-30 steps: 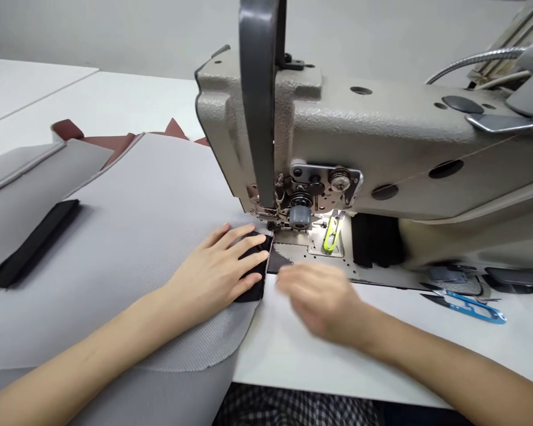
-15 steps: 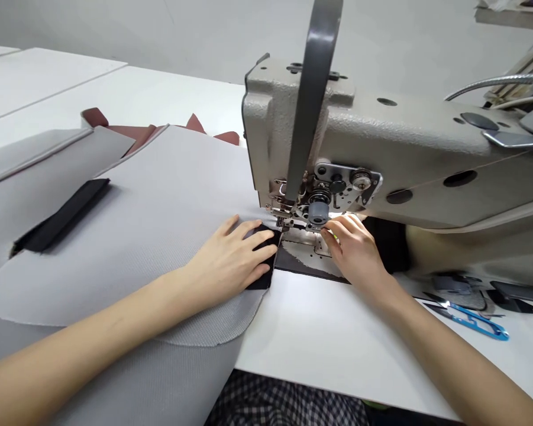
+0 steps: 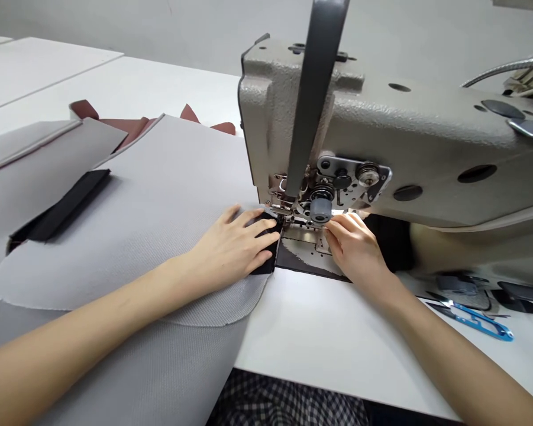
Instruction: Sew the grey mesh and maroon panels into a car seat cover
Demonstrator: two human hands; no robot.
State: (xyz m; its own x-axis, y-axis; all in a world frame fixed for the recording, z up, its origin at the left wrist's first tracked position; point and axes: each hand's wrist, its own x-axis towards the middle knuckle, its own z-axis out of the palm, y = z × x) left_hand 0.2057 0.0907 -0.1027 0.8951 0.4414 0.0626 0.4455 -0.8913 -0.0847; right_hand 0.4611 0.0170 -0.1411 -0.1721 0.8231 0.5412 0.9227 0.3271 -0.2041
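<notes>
Right hand at sewing machine, snips nearby

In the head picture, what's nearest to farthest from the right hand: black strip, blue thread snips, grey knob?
1. Grey knob: just left of the right hand.
2. Blue thread snips: right side, on the white tabletop.
3. Black strip: left, on grey fabric.

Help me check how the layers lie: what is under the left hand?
Under the left hand, black material shows between and beside the spread fingers, with grey fabric around. The palm hides how far the black piece extends.
</notes>
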